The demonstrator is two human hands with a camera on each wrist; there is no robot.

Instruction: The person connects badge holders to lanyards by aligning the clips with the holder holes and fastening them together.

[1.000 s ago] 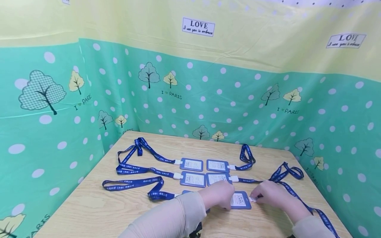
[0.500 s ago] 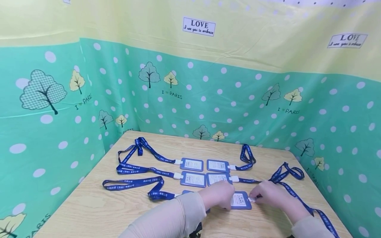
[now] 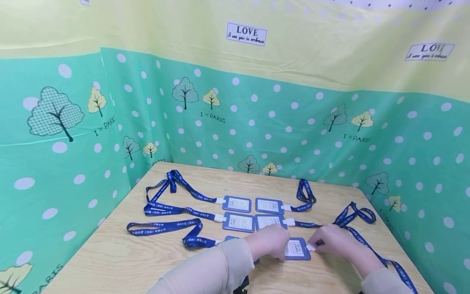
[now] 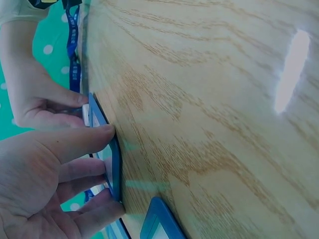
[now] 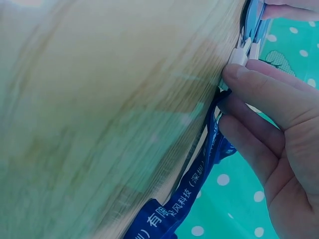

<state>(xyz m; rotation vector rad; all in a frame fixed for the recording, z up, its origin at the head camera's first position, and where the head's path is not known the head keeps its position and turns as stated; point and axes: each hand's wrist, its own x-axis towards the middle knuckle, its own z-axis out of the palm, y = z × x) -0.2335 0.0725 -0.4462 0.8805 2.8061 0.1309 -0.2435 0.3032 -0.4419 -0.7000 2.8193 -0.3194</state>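
At the near end of the table, my left hand [image 3: 271,241] holds a blue ID card holder [image 3: 299,249] by its edges. In the left wrist view, the thumb presses one long edge of this card holder [image 4: 115,164] and the fingertips meet it on the other side. Just right of it, my right hand [image 3: 332,240] pinches a white lanyard clip [image 3: 311,247] between thumb and fingers. The right wrist view shows this clip [image 5: 238,57] at the holder's end, with the dark blue lanyard [image 5: 192,181] trailing from it. The left hand covers part of the holder.
Card holders lie in two columns on the wooden table [image 3: 110,253], including one at the back left [image 3: 238,203] and one at the back right [image 3: 269,205]. Their blue lanyards [image 3: 165,227] spread outward. Another holder is partly under the left forearm. A polka-dot curtain [image 3: 220,134] encloses the table.
The right hand with the clip shifts slightly toward the card holder, then slightly back to the right. The left hand stays in place on the holder.
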